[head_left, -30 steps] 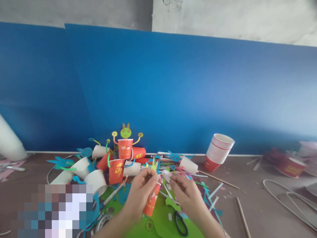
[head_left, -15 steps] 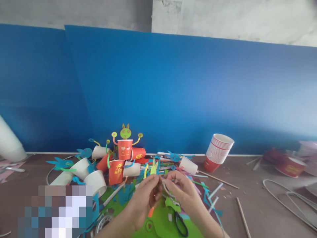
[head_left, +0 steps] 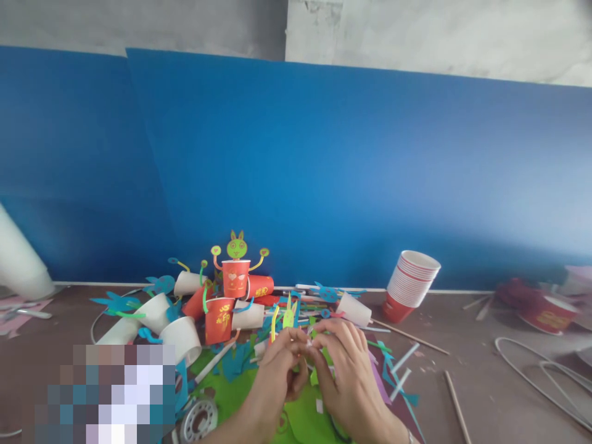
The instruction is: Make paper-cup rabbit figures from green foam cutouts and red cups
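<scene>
My left hand and my right hand meet over green paper at the front centre. The fingers of both are bent, their tips pinched together around something small and pale that I cannot make out. Just behind them stands a light-green rabbit-eared paper cutout beside a yellow strip. Black scissors lie partly hidden beneath my right hand. A white tape roll is left of my left hand.
A red cup figure with a green rabbit head stands on another red cup. Tipped white cups lie left. Right are stacked cups, a wooden stick and a cable. A blue panel rises behind.
My right hand has turned more palm-down, its fingers now reaching over toward my left fingertips. It covers more of the scissors. The whole view has shifted slightly.
</scene>
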Motion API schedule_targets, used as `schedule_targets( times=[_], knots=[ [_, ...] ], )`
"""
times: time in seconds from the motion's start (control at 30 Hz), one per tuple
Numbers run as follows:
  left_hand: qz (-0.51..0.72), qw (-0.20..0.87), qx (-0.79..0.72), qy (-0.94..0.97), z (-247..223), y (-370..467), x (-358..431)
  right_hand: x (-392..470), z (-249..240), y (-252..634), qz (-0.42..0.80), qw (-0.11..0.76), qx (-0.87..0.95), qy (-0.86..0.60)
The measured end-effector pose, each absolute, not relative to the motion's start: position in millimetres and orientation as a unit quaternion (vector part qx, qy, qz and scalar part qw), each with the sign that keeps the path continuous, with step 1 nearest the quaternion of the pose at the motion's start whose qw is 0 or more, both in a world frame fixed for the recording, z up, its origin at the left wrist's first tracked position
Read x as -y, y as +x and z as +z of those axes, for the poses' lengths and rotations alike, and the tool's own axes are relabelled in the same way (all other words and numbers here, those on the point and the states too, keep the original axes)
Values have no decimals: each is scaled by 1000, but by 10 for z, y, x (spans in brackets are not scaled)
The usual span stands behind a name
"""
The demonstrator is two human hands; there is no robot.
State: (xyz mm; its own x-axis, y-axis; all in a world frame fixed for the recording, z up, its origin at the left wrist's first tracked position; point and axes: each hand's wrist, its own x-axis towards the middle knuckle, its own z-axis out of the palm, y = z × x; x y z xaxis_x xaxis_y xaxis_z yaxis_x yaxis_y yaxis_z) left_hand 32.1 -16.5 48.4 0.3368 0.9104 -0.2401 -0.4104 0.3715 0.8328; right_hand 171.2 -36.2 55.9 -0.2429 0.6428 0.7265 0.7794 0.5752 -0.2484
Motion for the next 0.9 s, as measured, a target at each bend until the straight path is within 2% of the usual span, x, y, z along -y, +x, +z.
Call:
schedule_targets(
  times=[0.1, 0.3, 0.4, 0.67, 0.9],
  knots=[
    [469, 738, -359, 327, 527, 258, 113, 426, 602, 1700, -62, 432, 789, -433],
    [413, 768, -351, 340, 530, 256, 88, 425, 608, 1634, 156, 404, 766, -475],
    [398, 756, -345, 389, 538, 293, 130, 397, 581, 1599, 209, 392, 748, -493],
    [385, 740, -378, 401, 554, 302, 148, 395, 569, 1565, 215, 376, 750, -500],
    [390, 744, -382, 384, 432, 326, 160, 402, 498, 1524, 111, 379, 775, -493]
  ],
)
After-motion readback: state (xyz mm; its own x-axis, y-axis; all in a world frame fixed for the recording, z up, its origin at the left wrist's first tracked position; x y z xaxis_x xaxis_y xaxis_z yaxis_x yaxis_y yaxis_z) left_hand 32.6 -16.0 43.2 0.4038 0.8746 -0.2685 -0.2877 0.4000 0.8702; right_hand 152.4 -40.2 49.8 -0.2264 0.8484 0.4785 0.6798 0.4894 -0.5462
